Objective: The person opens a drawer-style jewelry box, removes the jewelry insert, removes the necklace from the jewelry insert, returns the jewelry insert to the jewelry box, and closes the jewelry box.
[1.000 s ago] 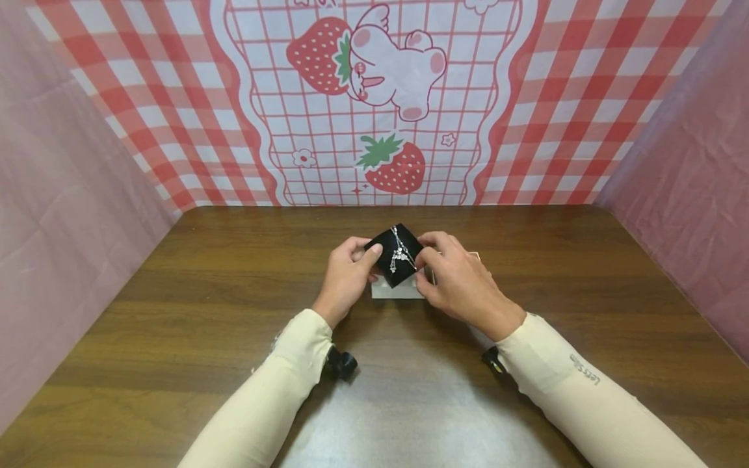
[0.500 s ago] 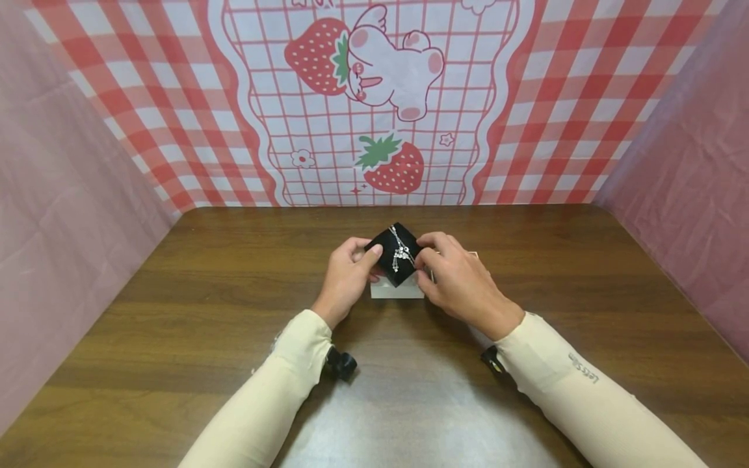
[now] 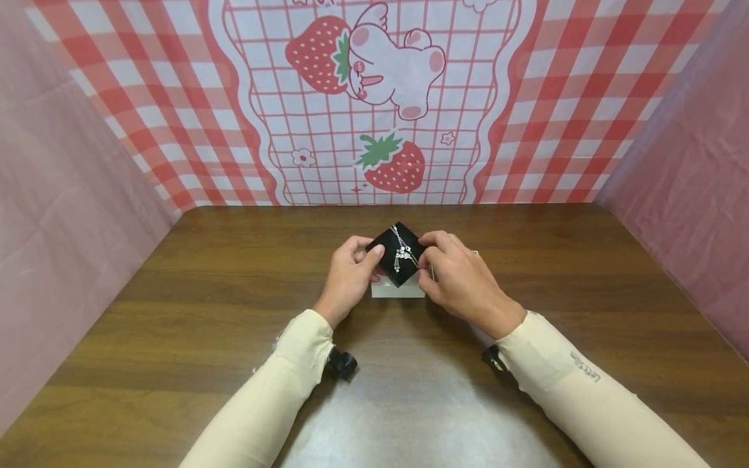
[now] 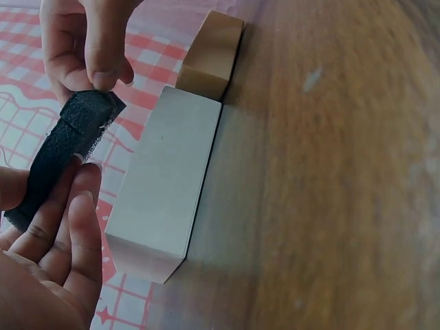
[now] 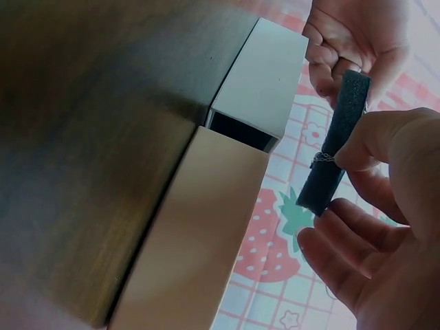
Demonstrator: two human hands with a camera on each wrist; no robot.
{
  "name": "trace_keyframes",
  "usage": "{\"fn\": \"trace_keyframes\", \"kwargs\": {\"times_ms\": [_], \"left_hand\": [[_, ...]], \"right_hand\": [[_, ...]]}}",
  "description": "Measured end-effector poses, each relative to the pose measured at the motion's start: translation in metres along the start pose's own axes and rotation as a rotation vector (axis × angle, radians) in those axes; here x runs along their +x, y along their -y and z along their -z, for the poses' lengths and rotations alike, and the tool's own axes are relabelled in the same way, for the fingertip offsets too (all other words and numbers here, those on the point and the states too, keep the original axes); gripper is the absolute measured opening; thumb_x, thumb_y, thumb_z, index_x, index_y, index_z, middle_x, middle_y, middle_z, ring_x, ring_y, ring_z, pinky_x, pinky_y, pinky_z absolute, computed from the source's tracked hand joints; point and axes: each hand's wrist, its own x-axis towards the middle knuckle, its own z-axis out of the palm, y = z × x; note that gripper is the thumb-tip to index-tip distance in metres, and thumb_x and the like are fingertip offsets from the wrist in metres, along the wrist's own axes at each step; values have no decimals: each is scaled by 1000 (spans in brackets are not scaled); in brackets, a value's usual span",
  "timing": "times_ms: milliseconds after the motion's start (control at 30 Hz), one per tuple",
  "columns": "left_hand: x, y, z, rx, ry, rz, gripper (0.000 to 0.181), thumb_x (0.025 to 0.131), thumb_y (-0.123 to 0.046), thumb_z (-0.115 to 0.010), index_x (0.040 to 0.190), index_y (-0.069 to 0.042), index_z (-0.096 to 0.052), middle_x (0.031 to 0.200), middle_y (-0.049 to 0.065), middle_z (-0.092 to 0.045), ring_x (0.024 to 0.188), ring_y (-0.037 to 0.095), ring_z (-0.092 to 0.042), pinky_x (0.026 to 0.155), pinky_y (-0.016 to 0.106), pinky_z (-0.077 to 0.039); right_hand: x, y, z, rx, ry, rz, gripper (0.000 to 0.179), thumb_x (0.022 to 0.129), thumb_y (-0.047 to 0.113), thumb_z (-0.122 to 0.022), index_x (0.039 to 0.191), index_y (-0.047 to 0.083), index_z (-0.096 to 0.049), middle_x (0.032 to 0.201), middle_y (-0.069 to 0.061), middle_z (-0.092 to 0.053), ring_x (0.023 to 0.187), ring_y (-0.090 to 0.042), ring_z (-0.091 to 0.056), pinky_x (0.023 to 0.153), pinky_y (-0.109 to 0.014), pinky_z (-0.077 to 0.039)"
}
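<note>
Two hands share one black pad (image 3: pixel 389 257) — the left hand (image 3: pixel 345 276) pinching one corner, thumb on its face, the right hand (image 3: pixel 465 283) pinching the opposite one. Between the grips the pad sits turned like a diamond. The silver chain (image 3: pixel 404 251) slants across it from the far corner towards the right fingers, rounding the edge just beside that thumb — so the right hand is nearer. Below the grips a pale box (image 4: pixel 165 165) and a tan box (image 5: pixel 192 234) lie end to end.
</note>
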Motion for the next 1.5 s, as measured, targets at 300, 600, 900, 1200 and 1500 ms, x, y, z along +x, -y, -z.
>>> {"fn": "trace_keyframes", "kwargs": {"times_ms": [300,600,900,1200,1500], "left_hand": [[0,-1,0,32,-21,-8,23,98,-11,-64,115,5,-61,82,18,-71,65,17,-68,66,44,-59],[1,1,0,60,-24,-6,23,98,-12,-64,115,4,-62,79,17,-71,62,20,-65,61,33,-57],[1,-1,0,94,-42,1,24,99,-13,-64,116,3,-62,78,15,-70,59,22,-64,60,33,-57],[1,0,1,86,-55,-13,22,99,-11,-63,115,4,-62,76,15,-69,60,23,-65,59,34,-57],[1,1,3,62,-57,-40,19,100,-8,-61,114,5,-62,75,16,-66,59,20,-64,58,36,-57]], "right_hand": [[0,1,0,-12,-29,-5,7,79,10,-71,77,10,-65,117,-11,-63,102,-26,-60,63,-47,-54],[-2,0,0,-31,-77,-26,9,77,11,-72,78,8,-63,115,-12,-64,102,-28,-60,66,-45,-54],[-2,0,2,-33,-141,-83,7,78,11,-70,78,8,-63,112,-9,-65,101,-26,-61,66,-45,-54],[0,3,1,-26,-151,-129,5,79,11,-68,78,10,-64,110,-6,-66,100,-25,-61,68,-46,-55],[1,4,1,-24,-146,-204,5,81,12,-68,79,11,-64,107,-4,-67,98,-24,-62,68,-48,-54]]}}
